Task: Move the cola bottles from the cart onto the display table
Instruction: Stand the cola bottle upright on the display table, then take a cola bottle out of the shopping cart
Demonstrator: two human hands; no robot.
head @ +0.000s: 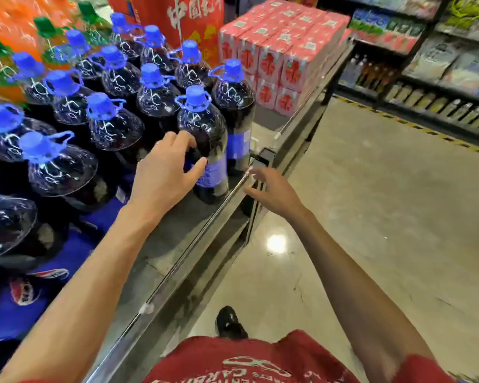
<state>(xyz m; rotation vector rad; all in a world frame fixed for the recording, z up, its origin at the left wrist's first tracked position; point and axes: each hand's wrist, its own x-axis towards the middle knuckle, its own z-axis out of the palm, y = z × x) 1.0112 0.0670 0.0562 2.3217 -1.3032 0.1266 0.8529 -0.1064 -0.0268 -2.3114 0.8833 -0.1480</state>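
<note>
On the display table (174, 244): cola bottles (111, 125) stood in rows, blue caps up, near stacked red cartons (282, 51).
Left hand (163, 172): fingers and thumb curled round the front bottle (208, 134) at the table's edge.
Right hand (274, 192): fingers spread, holding nothing, just beside the edge rail (205, 230).

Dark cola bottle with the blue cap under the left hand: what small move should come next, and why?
Probably release it and draw back. The dark cola bottle with the blue cap stands upright on the grey display table beside its neighbours, with the left hand curled on its side; the right hand is open and empty.
</note>
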